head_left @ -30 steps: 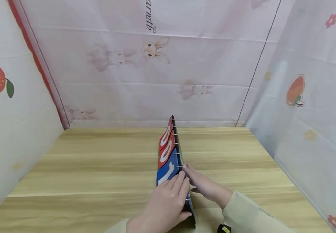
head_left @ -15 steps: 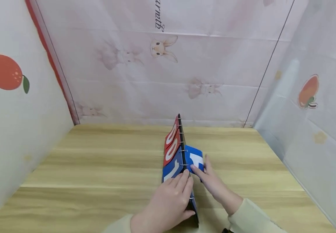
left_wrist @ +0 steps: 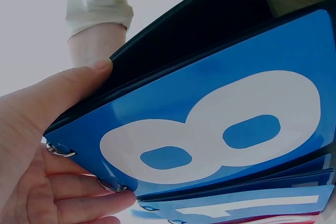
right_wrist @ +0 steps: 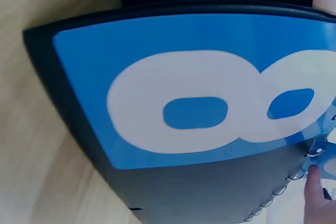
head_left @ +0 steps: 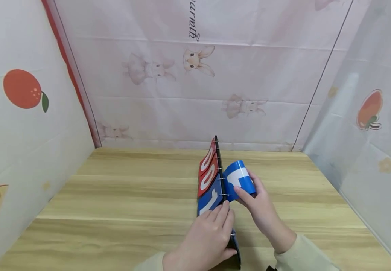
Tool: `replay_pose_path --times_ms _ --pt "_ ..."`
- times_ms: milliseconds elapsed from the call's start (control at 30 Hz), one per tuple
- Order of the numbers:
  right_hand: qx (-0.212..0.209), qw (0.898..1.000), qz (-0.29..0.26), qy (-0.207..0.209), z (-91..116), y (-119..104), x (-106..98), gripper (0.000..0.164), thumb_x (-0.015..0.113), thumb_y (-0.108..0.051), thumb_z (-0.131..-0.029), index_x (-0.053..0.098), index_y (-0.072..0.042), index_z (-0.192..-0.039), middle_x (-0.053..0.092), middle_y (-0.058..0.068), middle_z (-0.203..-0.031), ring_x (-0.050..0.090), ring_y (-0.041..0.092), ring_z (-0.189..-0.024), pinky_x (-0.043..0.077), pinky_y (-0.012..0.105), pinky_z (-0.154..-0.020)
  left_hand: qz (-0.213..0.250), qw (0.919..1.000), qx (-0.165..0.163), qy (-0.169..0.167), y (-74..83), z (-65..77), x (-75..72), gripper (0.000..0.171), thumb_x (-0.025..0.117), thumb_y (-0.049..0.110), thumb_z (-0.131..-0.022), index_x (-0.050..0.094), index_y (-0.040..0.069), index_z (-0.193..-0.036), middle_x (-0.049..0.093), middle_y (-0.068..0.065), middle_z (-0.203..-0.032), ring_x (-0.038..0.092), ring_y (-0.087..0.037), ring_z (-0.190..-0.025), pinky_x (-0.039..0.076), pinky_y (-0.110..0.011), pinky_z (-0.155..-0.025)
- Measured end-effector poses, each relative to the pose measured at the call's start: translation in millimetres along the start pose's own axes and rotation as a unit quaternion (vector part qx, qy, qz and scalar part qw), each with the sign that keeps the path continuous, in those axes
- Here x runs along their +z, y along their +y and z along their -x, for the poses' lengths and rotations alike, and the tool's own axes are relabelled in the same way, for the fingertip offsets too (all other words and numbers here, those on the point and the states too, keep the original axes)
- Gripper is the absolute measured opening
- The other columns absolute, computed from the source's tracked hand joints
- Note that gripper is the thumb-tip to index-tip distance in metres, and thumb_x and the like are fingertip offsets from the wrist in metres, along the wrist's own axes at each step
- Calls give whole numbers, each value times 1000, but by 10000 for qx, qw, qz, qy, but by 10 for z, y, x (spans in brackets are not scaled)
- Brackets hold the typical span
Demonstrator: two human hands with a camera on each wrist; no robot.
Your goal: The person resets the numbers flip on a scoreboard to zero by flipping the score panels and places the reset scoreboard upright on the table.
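A tabletop flip scoreboard (head_left: 215, 177) stands like a tent on the table, its ringed ridge running away from me. In the head view, my left hand (head_left: 203, 237) grips the ridge near the close end. The left wrist view shows its thumb (left_wrist: 79, 87) on the black cover and its fingers beside the rings. My right hand (head_left: 261, 207) pinches a blue number card (head_left: 241, 165) with a white figure on the right side; the card is raised and bent into a curve. A blue 8 card (right_wrist: 168, 77) shows on the scoreboard's near part.
Two red zero cards (head_left: 206, 180) and a blue 1 card (head_left: 213, 197) face left on the scoreboard. The wood-grain table (head_left: 131, 195) meets printed cloth walls (head_left: 148, 124) at the back and sides.
My right hand, earlier flat beside the ridge, has taken hold of the blue card, drawn it out to the right and raised it into a curve. My left hand keeps its grip.
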State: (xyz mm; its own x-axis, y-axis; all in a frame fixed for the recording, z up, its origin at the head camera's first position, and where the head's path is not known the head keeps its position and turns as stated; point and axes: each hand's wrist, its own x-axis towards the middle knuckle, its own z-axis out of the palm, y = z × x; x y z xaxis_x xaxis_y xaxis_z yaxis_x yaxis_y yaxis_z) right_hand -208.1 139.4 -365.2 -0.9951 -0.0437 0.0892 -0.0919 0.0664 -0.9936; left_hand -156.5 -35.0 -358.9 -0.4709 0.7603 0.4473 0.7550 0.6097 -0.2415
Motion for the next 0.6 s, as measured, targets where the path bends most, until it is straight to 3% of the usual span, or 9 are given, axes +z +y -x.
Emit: replay_pose_path --times_ms 167,333,433,600 --pt "-329 9986 408 -60 -23 -41 51 66 65 -20 -87 26 -18 -141 38 20 -133 49 36 -111 44 52 -93 42 10000 42 -38 1 -18 14 82 68 62 -69 55 -2 -119 61 -17 -119 61 -23 -101 54 -31 -83" --pt "-998 9906 837 -419 -52 -33 49 75 68 -16 -84 22 -23 -143 32 20 -137 52 37 -109 49 52 -87 -190 9996 85 210 31 -25 47 85 70 63 -65 55 -4 -116 62 -18 -116 61 -23 -99 55 -30 -80" --pt "-1481 9778 1387 -517 -69 -34 65 84 71 -17 -82 17 -25 -146 20 17 -148 54 36 -108 51 51 -84 -320 9991 89 262 38 -21 55 87 71 63 -64 55 -5 -116 62 -17 -115 61 -22 -97 55 -31 -80" --pt "-2339 9438 2168 -867 -111 -32 96 87 68 -17 -84 10 -23 -148 1 10 -155 55 34 -109 54 48 -80 -336 9990 31 297 27 -30 60 84 72 62 -64 55 -4 -114 64 -13 -105 61 -21 -90 55 -34 -82"
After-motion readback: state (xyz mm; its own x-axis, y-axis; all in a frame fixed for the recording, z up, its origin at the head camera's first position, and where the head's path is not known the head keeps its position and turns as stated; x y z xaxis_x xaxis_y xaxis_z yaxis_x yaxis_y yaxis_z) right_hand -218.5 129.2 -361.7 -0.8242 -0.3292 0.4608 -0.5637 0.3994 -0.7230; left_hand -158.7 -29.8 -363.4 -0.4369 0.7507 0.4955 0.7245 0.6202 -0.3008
